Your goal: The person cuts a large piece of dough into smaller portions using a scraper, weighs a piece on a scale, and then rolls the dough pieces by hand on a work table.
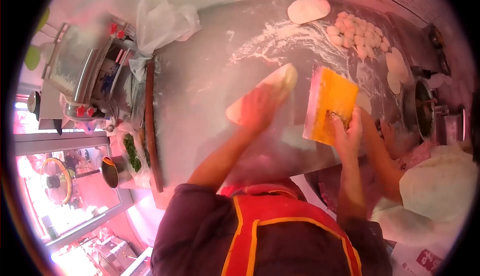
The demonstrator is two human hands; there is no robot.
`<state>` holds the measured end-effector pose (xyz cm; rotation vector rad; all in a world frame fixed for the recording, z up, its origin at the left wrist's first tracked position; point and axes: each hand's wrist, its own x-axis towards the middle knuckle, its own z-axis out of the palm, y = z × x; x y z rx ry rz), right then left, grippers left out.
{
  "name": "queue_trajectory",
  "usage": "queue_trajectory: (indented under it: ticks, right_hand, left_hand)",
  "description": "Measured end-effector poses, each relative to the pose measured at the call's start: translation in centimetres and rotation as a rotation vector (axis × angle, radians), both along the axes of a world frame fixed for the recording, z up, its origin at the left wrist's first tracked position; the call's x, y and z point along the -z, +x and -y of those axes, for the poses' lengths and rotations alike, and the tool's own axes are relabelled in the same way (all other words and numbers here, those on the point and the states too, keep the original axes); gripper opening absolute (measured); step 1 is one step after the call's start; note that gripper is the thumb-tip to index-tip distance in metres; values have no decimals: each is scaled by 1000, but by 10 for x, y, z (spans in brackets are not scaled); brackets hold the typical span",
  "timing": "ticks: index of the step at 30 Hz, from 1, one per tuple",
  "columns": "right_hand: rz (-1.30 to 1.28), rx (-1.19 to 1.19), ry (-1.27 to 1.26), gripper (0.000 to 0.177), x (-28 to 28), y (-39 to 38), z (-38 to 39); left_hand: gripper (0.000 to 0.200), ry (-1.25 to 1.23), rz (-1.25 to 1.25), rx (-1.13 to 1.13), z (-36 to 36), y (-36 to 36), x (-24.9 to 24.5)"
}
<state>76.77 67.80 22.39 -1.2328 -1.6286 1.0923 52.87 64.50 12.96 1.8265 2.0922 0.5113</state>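
Observation:
My left hand (261, 105) is curled over a long roll of dough (285, 80) lying at a slant on the metal worktop, its fingers partly blurred. In my right hand (348, 133) is a yellow dough scraper (336, 98) with a pale straight blade edge on its left side. It is held above the worktop, to the right of the dough roll and apart from it. My thumb lies across the scraper's near part; the other fingers are mostly hidden behind it.
Flour streaks the worktop (200, 66). A large dough piece (309, 9), a pile of small dough balls (357, 33) and flattened dough (396, 66) lie farther back. A co-worker's hand (389, 132) is close at right. A dough-rolling machine (82, 68) stands left, beyond a wooden edge (151, 126).

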Motion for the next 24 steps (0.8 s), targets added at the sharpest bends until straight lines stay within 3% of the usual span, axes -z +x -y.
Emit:
queue_trajectory:
  ticks: [1,3,7,10,13,15,18,19,22,24]
  right_hand:
    - [55,14,6,47,-3,3,0]
    - [109,32,34,47,0,8,1]
    - [41,47,24,45,-2,12,5]
    - [45,47,-20,44,-3,13,11]
    - [65,51,-25,44,1,19,15]
    - [141,56,102,45,19,28,15]
    - [228,35,-235,45,34,35,24]
    - [482,-21,-140,49,33,32,24]
    - [712,-143,-272,54,32,21,27]
    - [655,-176,-176,55,45,23,32]
  left_hand:
    - [61,28,54,-30,-16,-11,-2]
    - [61,347,-42,-252,-47,-27,24]
    - [70,49,-241,-96,-55,24,41]
    - [71,202,-510,53,-16,54,63]
    - [70,230,-509,183,-20,44,73]
    - [69,102,-270,51,-52,22,66]
    - [69,-123,129,-1,-95,-24,37]
    - [69,-207,261,1,-100,-36,28]
    - [75,-247,162,-79,-92,-48,21]
    - [83,-21,-40,-199,-60,-72,38]
